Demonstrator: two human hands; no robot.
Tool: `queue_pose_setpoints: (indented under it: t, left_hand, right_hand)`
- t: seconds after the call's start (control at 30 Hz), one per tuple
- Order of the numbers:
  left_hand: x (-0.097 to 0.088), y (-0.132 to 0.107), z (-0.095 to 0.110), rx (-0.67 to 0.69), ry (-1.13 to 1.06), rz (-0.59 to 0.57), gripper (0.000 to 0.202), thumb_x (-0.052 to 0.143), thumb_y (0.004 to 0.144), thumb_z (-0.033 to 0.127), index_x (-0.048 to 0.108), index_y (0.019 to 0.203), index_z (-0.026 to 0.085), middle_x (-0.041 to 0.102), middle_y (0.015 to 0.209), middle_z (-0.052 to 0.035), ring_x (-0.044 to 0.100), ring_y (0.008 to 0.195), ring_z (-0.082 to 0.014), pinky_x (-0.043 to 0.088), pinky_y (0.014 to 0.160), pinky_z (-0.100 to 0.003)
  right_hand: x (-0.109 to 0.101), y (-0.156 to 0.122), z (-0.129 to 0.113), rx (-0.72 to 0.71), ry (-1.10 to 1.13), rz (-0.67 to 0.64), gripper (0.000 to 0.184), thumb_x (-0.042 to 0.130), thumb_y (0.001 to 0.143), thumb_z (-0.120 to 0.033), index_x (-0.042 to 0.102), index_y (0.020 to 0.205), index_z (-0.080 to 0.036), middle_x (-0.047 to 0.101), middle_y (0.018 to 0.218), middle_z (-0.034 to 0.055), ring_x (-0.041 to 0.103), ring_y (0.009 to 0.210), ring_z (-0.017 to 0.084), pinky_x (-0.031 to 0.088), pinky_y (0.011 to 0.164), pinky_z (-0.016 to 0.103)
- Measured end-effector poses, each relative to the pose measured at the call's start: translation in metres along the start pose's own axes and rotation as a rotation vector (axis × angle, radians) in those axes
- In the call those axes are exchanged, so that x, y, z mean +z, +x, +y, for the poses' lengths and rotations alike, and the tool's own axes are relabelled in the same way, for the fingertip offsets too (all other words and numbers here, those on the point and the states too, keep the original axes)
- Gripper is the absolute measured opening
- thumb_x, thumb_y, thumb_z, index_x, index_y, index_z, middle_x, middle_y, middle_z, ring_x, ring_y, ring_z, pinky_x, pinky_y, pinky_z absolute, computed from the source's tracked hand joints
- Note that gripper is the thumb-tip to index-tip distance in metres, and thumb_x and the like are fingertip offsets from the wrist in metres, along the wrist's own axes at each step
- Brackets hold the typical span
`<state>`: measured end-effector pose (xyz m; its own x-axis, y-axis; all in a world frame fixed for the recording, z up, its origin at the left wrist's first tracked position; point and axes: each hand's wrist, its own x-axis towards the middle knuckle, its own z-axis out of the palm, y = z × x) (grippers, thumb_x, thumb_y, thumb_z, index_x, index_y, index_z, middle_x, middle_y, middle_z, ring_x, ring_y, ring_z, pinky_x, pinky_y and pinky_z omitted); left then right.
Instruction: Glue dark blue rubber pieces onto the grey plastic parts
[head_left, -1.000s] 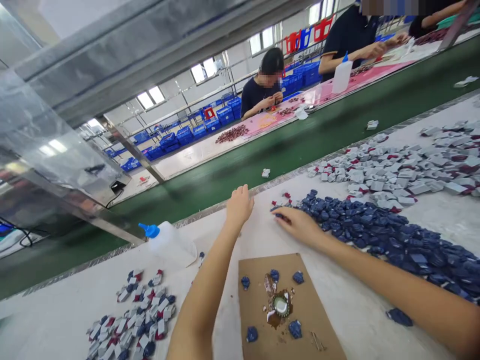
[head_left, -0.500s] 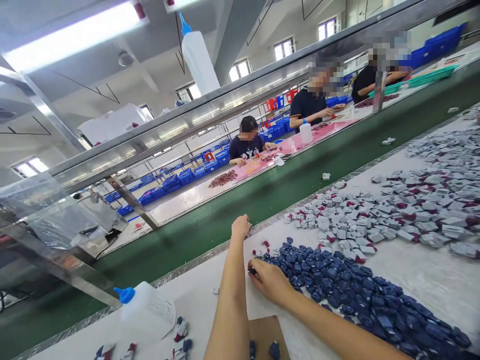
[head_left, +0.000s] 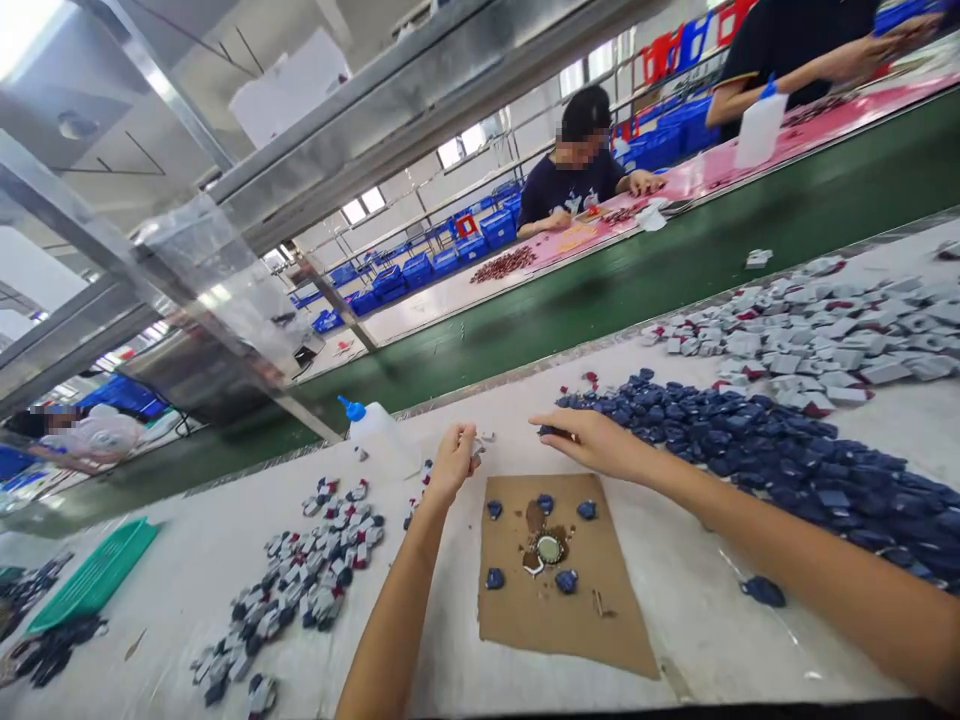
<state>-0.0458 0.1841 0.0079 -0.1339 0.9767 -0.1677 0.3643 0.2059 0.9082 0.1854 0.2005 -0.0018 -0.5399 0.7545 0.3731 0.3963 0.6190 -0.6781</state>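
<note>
My left hand is closed on a small light grey plastic part, just above the white tabletop. To its right, my right hand pinches a small dark blue piece between thumb and fingers. Below both hands lies a brown cardboard sheet, with several dark blue pieces spaced around a round cap-like dish and a dark stain. A large heap of dark blue pieces spreads beside my right forearm. Behind it is a heap of light grey parts with some dark red bits.
A white bottle with a blue nozzle stands left of my left hand. Grey-and-blue joined pieces lie scattered at left, near a green basket. A green conveyor belt runs beyond; co-workers sit across it.
The view has tilted down and left, bringing the cardboard and the left-hand pieces into sight. My left hand has drawn back from the belt's edge; my right hand still holds a dark piece.
</note>
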Motion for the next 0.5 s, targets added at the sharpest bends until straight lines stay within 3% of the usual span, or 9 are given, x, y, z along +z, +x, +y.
queue_pose_setpoints:
  t: [0.1,0.17,0.27,0.37,0.5]
  left_hand:
    - [-0.013,-0.028,-0.018,-0.064,-0.192,0.001,0.030,0.048,0.091,0.040,0.055,0.103,0.014,0.058,0.082,-0.0011,0.051,0.056,-0.0078,0.043,0.047,-0.021]
    - [-0.016,-0.038,-0.024,-0.078,-0.300,0.007,0.026,0.047,0.090,0.039,0.054,0.099,0.016,0.056,0.078,0.0005,0.046,0.050,-0.0061,0.033,0.040,-0.018]
    - [-0.014,-0.044,-0.027,-0.055,-0.422,0.034,0.026,0.055,0.082,0.037,0.050,0.101,0.019,0.060,0.082,-0.0007,0.046,0.052,-0.0065,0.024,0.038,-0.016]
    - [-0.009,-0.047,-0.029,-0.030,-0.510,0.044,0.043,0.068,0.071,0.040,0.052,0.104,0.018,0.064,0.083,-0.0029,0.044,0.054,-0.0068,0.024,0.040,-0.016]
    - [-0.003,-0.048,-0.032,-0.041,-0.627,0.063,0.046,0.063,0.069,0.057,0.055,0.088,0.016,0.053,0.062,0.0025,0.034,0.045,-0.0050,0.017,0.039,-0.017]
  right_hand:
    - [-0.002,-0.008,-0.029,0.011,0.016,-0.067,0.038,0.041,0.090,-0.038,0.050,0.122,-0.020,0.067,0.074,0.0036,0.060,0.064,0.019,0.044,0.062,0.029]
    - [-0.001,-0.013,-0.045,0.026,0.029,-0.144,0.032,0.042,0.090,-0.040,0.050,0.115,-0.021,0.063,0.066,-0.0002,0.056,0.058,0.017,0.042,0.057,0.028]
    - [0.002,-0.018,-0.057,0.033,0.075,-0.335,0.017,0.046,0.087,-0.033,0.057,0.095,-0.023,0.068,0.078,0.0019,0.061,0.068,0.017,0.044,0.063,0.027]
    - [0.009,-0.022,-0.055,0.007,0.070,-0.522,0.018,0.047,0.085,-0.025,0.063,0.092,-0.023,0.069,0.093,0.0037,0.063,0.082,0.019,0.045,0.071,0.029]
    - [0.022,-0.027,-0.045,-0.027,-0.003,-0.611,0.015,0.052,0.083,-0.021,0.065,0.089,-0.022,0.066,0.094,0.0035,0.061,0.083,0.019,0.043,0.070,0.029]
